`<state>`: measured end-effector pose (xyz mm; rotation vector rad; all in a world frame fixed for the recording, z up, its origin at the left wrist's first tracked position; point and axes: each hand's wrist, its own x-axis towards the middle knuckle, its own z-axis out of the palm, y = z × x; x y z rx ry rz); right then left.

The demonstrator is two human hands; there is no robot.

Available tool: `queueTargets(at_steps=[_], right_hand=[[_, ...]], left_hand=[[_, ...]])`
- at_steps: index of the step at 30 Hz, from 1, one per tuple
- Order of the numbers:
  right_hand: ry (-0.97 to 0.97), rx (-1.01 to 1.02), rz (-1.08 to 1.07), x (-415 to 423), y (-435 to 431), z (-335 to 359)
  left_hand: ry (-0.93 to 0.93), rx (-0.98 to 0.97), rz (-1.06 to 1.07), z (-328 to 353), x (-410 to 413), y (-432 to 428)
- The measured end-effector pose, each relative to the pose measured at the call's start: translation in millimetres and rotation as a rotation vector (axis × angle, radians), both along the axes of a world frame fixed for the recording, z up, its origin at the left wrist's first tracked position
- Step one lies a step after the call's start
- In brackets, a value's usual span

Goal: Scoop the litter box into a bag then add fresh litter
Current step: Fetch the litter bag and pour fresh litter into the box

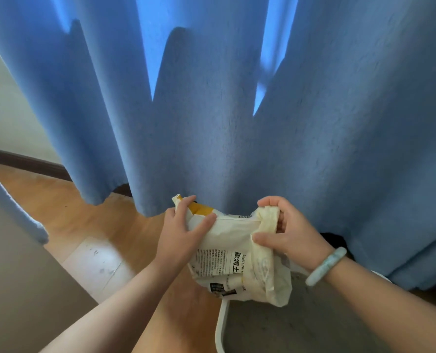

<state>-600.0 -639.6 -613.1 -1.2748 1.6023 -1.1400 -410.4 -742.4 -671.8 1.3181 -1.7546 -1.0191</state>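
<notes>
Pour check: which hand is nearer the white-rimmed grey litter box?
Right. Right hand grips the cream litter bag above the box; left hand holds it outside the rim.

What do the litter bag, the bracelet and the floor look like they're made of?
Litter bag: thin plastic film, it seems, matte cream with print; it creases and crumples softly. Bracelet: pale green, glossy and rigid, perhaps jade or glass. Floor: wood or wood-look laminate, warm plank grain with a slight sheen.
</notes>
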Motion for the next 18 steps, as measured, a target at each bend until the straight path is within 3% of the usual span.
queueTargets(at_steps=[18], right_hand=[[-0.048,0.074,-0.08,-43,30,-23]], left_hand=[[-0.1,-0.101,-0.163,7,-29,17]])
